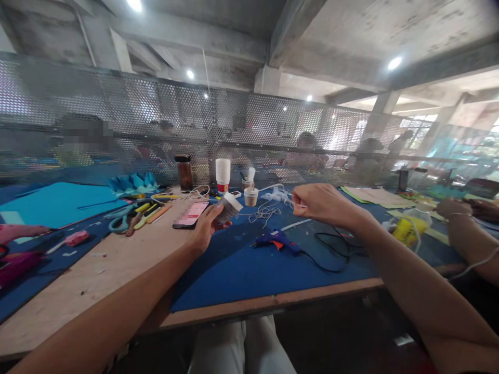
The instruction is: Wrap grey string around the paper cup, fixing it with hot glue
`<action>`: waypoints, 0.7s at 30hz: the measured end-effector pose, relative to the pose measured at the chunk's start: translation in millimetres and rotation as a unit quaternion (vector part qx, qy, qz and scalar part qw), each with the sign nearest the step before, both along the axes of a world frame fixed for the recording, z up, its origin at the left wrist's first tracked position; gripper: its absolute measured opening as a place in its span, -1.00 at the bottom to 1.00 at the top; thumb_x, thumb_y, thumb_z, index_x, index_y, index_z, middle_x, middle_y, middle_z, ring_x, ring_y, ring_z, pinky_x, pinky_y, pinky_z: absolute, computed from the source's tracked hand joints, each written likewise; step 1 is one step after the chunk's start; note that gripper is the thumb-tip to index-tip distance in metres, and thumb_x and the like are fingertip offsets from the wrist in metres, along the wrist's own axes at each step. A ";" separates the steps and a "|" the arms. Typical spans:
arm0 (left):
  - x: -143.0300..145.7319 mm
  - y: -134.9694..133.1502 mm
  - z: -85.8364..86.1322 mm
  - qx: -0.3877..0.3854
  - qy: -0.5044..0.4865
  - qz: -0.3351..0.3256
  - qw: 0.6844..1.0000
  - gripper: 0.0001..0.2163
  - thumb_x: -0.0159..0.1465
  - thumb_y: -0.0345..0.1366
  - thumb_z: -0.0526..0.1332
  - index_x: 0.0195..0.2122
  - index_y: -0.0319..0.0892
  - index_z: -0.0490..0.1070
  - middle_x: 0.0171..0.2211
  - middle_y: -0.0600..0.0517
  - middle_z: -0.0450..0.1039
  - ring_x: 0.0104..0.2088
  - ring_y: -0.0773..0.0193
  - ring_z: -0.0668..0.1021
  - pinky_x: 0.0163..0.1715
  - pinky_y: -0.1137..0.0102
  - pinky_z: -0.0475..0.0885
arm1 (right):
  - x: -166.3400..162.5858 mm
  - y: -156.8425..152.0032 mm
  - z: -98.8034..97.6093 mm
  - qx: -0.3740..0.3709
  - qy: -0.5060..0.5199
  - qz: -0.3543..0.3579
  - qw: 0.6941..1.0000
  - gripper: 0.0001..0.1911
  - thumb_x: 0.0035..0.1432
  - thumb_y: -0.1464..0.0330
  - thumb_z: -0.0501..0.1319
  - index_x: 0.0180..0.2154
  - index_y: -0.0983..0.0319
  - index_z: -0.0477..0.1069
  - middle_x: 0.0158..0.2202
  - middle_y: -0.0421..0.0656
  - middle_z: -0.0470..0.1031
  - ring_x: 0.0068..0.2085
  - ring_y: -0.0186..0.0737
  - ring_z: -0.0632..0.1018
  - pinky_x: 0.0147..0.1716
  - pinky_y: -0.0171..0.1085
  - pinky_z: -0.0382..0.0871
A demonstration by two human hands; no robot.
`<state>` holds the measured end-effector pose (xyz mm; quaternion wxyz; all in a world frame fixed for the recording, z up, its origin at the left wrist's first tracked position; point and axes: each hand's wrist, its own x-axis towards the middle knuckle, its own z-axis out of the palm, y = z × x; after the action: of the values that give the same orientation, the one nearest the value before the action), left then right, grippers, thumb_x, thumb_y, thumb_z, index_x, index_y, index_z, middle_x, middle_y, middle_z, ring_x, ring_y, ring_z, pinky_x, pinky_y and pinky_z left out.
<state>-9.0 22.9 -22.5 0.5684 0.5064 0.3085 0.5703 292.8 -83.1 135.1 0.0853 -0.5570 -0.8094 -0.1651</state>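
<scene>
My left hand (pixel 206 226) is wrapped round a small cup (pixel 231 205), tilted, with a white end and a greyish, textured side. It is held above the table, just right of a phone (pixel 191 214) with a lit pink screen. My right hand (pixel 322 204) is raised over the table, its fingers closed in a pinch; what they hold is too small to make out. Loose pale cord (pixel 267 212) lies tangled between the two hands. Below the right hand rests a blue glue gun (pixel 278 240) with an orange trigger.
Scissors (pixel 120 218) and craft knives (pixel 150 215) lie left, near blue sheets (pixel 58 202). A dark bottle (pixel 184 172), stacked paper cups (pixel 223 174) and another cup (pixel 251 196) stand at the back before a perforated screen (pixel 241 124). A yellow-filled bottle (pixel 411 228) and a co-worker's arm (pixel 463 228) are right.
</scene>
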 end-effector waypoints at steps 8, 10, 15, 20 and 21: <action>1.4 -3.8 0.6 0.009 0.007 -0.012 1.000 -0.54 0.17 0.04 0.42 -0.04 -0.16 0.49 -0.17 -0.02 0.60 -0.35 0.23 0.63 -0.35 0.37 0.50 | 39.2 105.9 21.8 0.134 0.076 -0.131 0.979 -0.68 0.28 0.33 0.19 -0.02 0.33 0.54 0.03 0.17 0.58 0.05 0.17 0.51 0.03 0.02 0.28; 2.0 -4.8 1.4 0.013 0.008 -0.011 1.000 -0.55 0.16 0.02 0.43 -0.05 -0.16 0.49 -0.17 -0.03 0.60 -0.33 0.22 0.64 -0.33 0.37 0.50 | 41.8 116.6 14.6 0.145 0.094 -0.125 0.977 -0.59 0.27 0.35 0.21 0.10 0.39 0.48 0.17 0.26 0.48 0.19 0.30 0.41 0.13 0.15 0.22; 7.7 -11.9 6.4 0.005 0.009 -0.020 1.000 -0.49 0.11 -0.04 0.49 0.01 -0.16 0.48 -0.15 -0.05 0.59 -0.27 0.19 0.64 -0.28 0.34 0.51 | 4.6 99.0 -28.2 0.073 0.160 -0.012 0.984 -0.68 0.43 0.30 0.09 0.00 0.23 0.58 -0.02 0.00 0.63 -0.04 -0.06 0.59 -0.02 -0.14 0.42; 12.0 -17.7 9.0 0.026 0.020 -0.011 0.999 -0.45 0.05 -0.12 0.53 0.06 -0.10 0.48 -0.03 -0.06 0.57 -0.09 0.10 0.61 -0.23 0.33 0.51 | -55.7 71.6 -69.2 -0.090 0.315 0.223 0.918 -0.61 0.30 0.17 0.32 0.08 0.20 0.52 0.02 -0.05 0.58 -0.14 -0.20 0.60 -0.11 -0.23 0.47; 11.5 -17.8 9.3 0.030 0.023 -0.018 0.999 -0.46 0.07 -0.12 0.52 0.06 -0.10 0.48 -0.01 -0.07 0.56 -0.06 0.07 0.61 -0.21 0.31 0.51 | -63.0 69.4 -73.6 -0.095 0.336 0.240 0.906 -0.57 0.26 0.17 0.36 0.10 0.21 0.50 0.03 -0.04 0.57 -0.14 -0.19 0.59 -0.12 -0.22 0.47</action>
<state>2.5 5.1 -13.2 0.5560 0.5415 0.2950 0.5574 229.8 -13.7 61.5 0.3358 -0.3742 -0.8539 0.1346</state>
